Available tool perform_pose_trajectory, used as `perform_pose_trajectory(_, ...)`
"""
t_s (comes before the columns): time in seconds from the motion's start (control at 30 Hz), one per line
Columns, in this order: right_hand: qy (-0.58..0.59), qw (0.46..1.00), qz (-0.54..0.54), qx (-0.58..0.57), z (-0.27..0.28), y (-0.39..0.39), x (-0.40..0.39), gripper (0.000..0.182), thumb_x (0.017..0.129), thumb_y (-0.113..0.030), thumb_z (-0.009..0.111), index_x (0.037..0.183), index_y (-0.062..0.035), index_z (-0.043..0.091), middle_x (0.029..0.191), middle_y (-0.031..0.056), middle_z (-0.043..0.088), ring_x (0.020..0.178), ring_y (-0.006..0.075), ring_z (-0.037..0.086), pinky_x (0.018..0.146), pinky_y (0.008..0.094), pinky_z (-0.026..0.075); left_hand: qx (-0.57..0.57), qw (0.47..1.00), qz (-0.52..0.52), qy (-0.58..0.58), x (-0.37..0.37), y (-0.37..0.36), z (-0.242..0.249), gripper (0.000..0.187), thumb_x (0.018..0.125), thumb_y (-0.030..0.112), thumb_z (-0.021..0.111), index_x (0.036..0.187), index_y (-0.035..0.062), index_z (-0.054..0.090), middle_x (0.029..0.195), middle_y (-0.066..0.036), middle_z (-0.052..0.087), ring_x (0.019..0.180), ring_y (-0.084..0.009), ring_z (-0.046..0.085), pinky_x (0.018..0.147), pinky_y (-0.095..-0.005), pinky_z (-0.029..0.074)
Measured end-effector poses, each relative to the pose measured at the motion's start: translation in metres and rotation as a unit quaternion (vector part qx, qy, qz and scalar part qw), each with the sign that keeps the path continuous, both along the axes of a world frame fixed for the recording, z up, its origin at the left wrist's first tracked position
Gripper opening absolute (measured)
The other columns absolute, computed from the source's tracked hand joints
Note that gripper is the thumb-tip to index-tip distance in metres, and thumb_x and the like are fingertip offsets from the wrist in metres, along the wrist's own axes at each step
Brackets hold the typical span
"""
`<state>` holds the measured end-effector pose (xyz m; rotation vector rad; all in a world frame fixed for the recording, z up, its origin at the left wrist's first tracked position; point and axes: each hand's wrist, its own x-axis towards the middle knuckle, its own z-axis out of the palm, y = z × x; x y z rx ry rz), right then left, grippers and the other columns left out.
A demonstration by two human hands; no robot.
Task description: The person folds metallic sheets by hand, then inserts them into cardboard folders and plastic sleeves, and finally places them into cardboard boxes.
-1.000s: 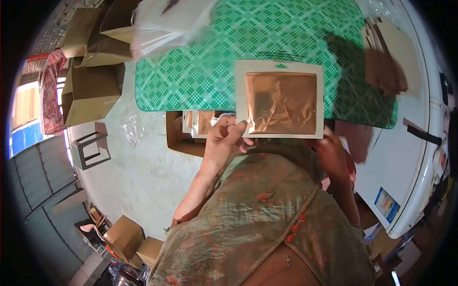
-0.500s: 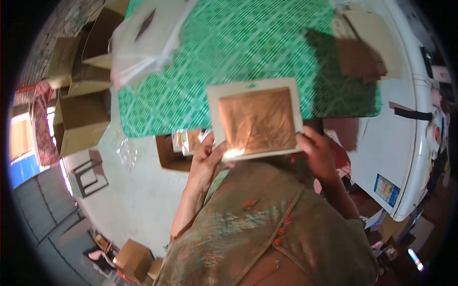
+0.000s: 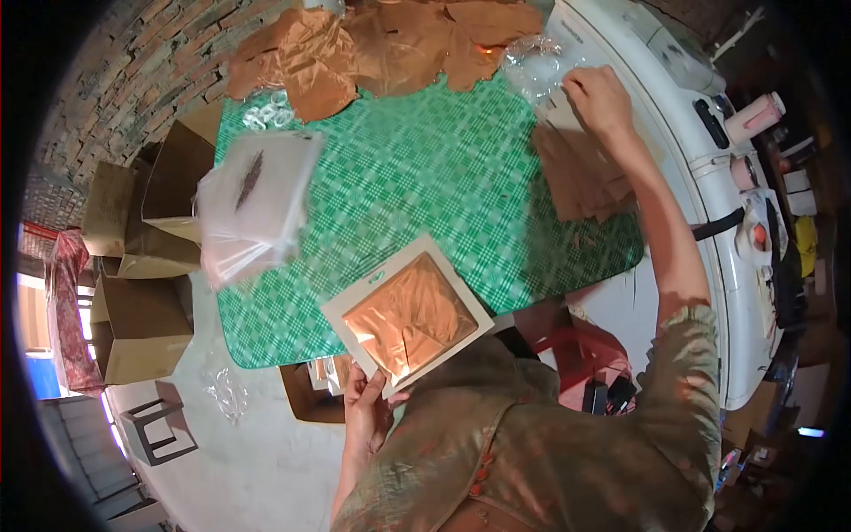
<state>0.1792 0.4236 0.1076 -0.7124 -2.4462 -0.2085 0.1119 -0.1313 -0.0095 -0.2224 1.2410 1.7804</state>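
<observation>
A person's left hand (image 3: pixel 366 410) gripped a flat, square cream cardboard package with a shiny copper-coloured panel (image 3: pixel 409 316) at six o'clock, thumb on its face beside the corner nearest the body. The package sat askew across the near edge of a worktop covered in green-and-white checked cloth (image 3: pixel 399 177). At between one and two o'clock, the right hand (image 3: pixel 603 105) reached out with fingers curled beside crumpled clear plastic (image 3: pixel 534 66) and a fanned stack of cream and brown cards (image 3: pixel 576 177); whether it pinched anything could not be told.

Loose copper-coloured sheets (image 3: pixel 390 53) lay at twelve o'clock, and a pile of translucent plastic bags (image 3: pixel 257 199) at ten.

The package looked light, its cardboard border fairly stiff, its glossy panel thin, wrinkled and probably slippery. The border appeared the sounder hold, with thumb and fingers on opposite faces; pressure on the middle risked creasing the panel, while a single-corner grip could have let the far side dip.
</observation>
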Motion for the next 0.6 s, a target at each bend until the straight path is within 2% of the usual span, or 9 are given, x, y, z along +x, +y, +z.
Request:
perform_pose_trajectory(0.03,-0.035,0.998,-0.012,0.053,-0.007,0.03,-0.015,0.016,0.09,-0.02,0.064,0.086,-0.0126,0.077,0.096,0.0082,0.076,0.091,0.0338,0.068,0.078,0.0495,0.054,0.006,1.0,0.006,-0.001,-0.001,0.002,0.003,0.043,0.103,0.009,0.057,0.145,0.0107,0.05,0.132,-0.004,0.064,0.109,-0.0156,0.068,0.071,-0.0337,0.066)
perform_pose_trajectory(0.1,-0.152,0.984,-0.081,0.035,-0.01,0.071,-0.048,0.015,0.088,-0.018,0.065,0.09,-0.0145,0.079,0.101,0.0081,0.077,0.1,0.0332,0.069,0.084,0.0471,0.056,0.016,1.0,0.018,-0.003,-0.002,0.005,0.012,0.041,0.102,0.012,0.059,0.142,0.0104,0.05,0.129,-0.004,0.064,0.111,-0.0159,0.067,0.073,-0.0353,0.066)
perform_pose_trajectory(0.2,-0.26,0.955,-0.14,-0.033,-0.021,0.103,-0.088,0.016,0.085,-0.021,0.071,0.097,-0.0144,0.079,0.103,0.0077,0.075,0.112,0.0321,0.066,0.093,0.0449,0.055,0.028,0.999,0.032,-0.005,-0.006,0.002,0.005,0.038,0.102,0.016,0.061,0.138,0.0104,0.051,0.123,-0.003,0.064,0.11,-0.0161,0.066,0.074,-0.0368,0.066)
perform_pose_trajectory(0.3,-0.28,0.959,-0.052,-0.008,-0.037,0.114,-0.097,0.015,0.078,-0.016,0.074,0.092,-0.014,0.079,0.105,0.0101,0.076,0.11,0.0327,0.069,0.09,0.0447,0.056,0.013,0.999,0.052,-0.01,-0.009,0.003,0.005,0.032,0.104,0.016,0.06,0.134,0.0097,0.055,0.12,-0.002,0.065,0.109,-0.0158,0.067,0.072,-0.0377,0.065)
perform_pose_trajectory(0.47,-0.291,0.956,-0.026,0.043,-0.04,0.113,-0.109,0.018,0.074,-0.009,0.073,0.091,-0.0132,0.079,0.101,0.014,0.075,0.099,0.0354,0.071,0.084,0.047,0.057,-0.024,0.998,0.05,-0.011,-0.013,0.004,0.001,0.028,0.106,0.017,0.057,0.132,0.007,0.057,0.12,-0.002,0.067,0.109,-0.0155,0.067,0.07,-0.0375,0.065)
perform_pose_trajectory(0.5,-0.291,0.955,-0.017,0.054,-0.044,0.117,-0.11,0.018,0.075,-0.009,0.072,0.091,-0.013,0.078,0.1,0.0146,0.075,0.098,0.0358,0.071,0.083,0.0475,0.057,-0.025,0.999,0.042,-0.001,-0.013,0.002,-0.004,0.031,0.106,0.017,0.055,0.135,0.0057,0.056,0.126,-0.003,0.067,0.11,-0.016,0.067,0.07,-0.0358,0.065)
perform_pose_trajectory(0.57,-0.274,0.961,-0.018,-0.031,-0.055,0.149,-0.115,0.014,0.076,-0.01,0.071,0.089,-0.0109,0.076,0.097,0.0152,0.074,0.096,0.0373,0.07,0.082,0.0485,0.056,-0.025,0.999,0.029,0.006,-0.014,0.006,0.002,0.034,0.107,0.018,0.054,0.139,0.0046,0.054,0.131,-0.004,0.066,0.11,-0.0165,0.067,0.069,-0.0339,0.064)
perform_pose_trajectory(0.6,-0.279,0.959,-0.002,-0.043,-0.048,0.141,-0.111,0.013,0.077,-0.009,0.069,0.089,-0.0101,0.074,0.097,0.0155,0.074,0.096,0.0377,0.07,0.082,0.0484,0.056,-0.029,0.999,0.03,0.002,-0.014,0.006,0.002,0.035,0.108,0.018,0.053,0.14,0.0043,0.053,0.132,-0.005,0.066,0.11,-0.0164,0.067,0.068,-0.0335,0.064)
